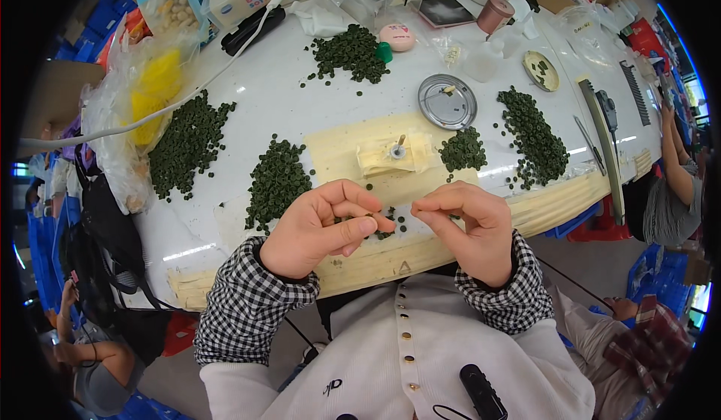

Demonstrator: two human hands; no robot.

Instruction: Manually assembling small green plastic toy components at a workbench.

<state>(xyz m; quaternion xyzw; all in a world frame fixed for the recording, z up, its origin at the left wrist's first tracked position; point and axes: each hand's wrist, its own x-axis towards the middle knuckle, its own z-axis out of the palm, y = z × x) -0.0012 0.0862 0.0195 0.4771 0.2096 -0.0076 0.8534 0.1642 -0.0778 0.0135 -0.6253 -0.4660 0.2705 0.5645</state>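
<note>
My left hand point(319, 228) is curled above the table's near edge, with a few small dark green discs showing between its fingers. Facing it across a short gap, my right hand point(473, 228) has thumb and fingertips pinched together; whatever they hold is too small to make out. Loose green discs point(401, 219) lie scattered on the table between the hands. Just beyond stands a tape-wrapped block point(387, 155) with a small metal post on it. Piles of the same discs flank it: one pile point(278, 181) by my left hand, a smaller pile point(463, 149) beyond my right.
More disc piles lie at far left point(189, 146), at the back point(351, 53) and at right point(535, 138). A round metal tin lid point(447, 101) sits behind the block. A white cable point(191, 98) crosses the left side. Tweezers point(589, 144) lie near the right edge.
</note>
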